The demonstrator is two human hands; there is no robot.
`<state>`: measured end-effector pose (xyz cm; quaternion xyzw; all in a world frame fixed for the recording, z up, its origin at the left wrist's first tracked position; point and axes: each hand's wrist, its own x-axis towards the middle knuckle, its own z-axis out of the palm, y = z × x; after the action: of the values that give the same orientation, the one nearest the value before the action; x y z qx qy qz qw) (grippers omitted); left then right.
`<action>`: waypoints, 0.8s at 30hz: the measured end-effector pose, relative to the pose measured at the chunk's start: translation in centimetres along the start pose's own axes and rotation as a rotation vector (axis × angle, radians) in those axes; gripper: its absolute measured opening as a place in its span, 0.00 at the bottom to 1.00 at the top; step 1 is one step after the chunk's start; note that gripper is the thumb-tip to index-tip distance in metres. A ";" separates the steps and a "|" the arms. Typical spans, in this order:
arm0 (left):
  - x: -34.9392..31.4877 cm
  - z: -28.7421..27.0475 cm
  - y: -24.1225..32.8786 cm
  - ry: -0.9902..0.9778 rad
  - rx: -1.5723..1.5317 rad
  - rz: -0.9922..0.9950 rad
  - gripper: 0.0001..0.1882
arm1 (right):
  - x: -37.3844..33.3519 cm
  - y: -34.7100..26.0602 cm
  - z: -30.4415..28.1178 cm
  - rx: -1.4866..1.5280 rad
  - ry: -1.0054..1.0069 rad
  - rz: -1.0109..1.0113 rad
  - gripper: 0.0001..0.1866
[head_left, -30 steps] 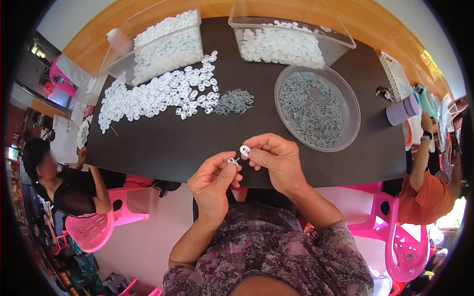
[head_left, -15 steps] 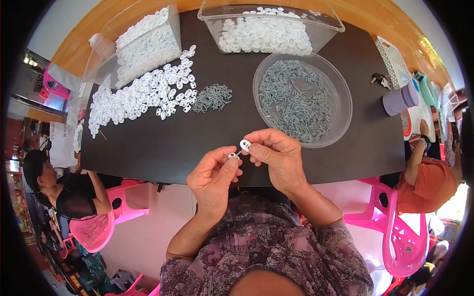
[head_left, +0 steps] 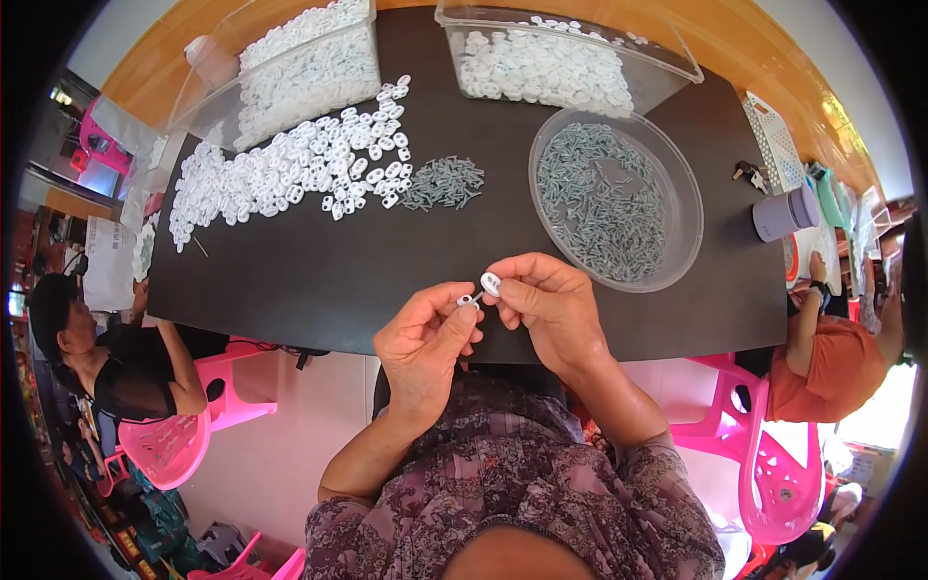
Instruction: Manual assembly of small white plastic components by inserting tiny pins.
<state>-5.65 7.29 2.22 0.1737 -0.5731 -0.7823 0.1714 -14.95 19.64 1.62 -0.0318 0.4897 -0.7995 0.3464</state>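
Above the table's near edge, my left hand (head_left: 420, 346) pinches a small white oval plastic piece with holes (head_left: 468, 301) between thumb and fingers. A thin metal screw (head_left: 478, 296) bridges the gap from it toward a second white oval piece (head_left: 491, 283). That second piece is gripped in the fingertips of my right hand (head_left: 553, 311), tilted so its holes show. Whether the screw enters it is too small to tell. Beyond my hands lie a spread of loose white oval pieces (head_left: 280, 176), a small heap of grey screws (head_left: 443, 183) and a round clear tub (head_left: 684, 217) of screws.
Two clear bins of white pieces, a left bin (head_left: 208, 114) and a right bin (head_left: 667, 82), stand at the back. Keys (head_left: 750, 176) and a lilac cup (head_left: 785, 214) are at the right. People sit on both sides, by pink chairs (head_left: 174, 449).
The whole view has shifted slightly, so the table's things appear further right. Both hands keep their pinch, and the white piece in my right hand is turned a little.
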 end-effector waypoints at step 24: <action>-0.6 -3.2 -1.2 0.064 0.122 0.168 0.11 | -0.7 2.8 3.7 -0.383 -0.023 -0.406 0.09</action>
<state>-3.73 5.27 0.20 0.1603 -0.6266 -0.7227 0.2438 -11.54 16.42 1.51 -0.2032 0.6116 -0.7450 0.1721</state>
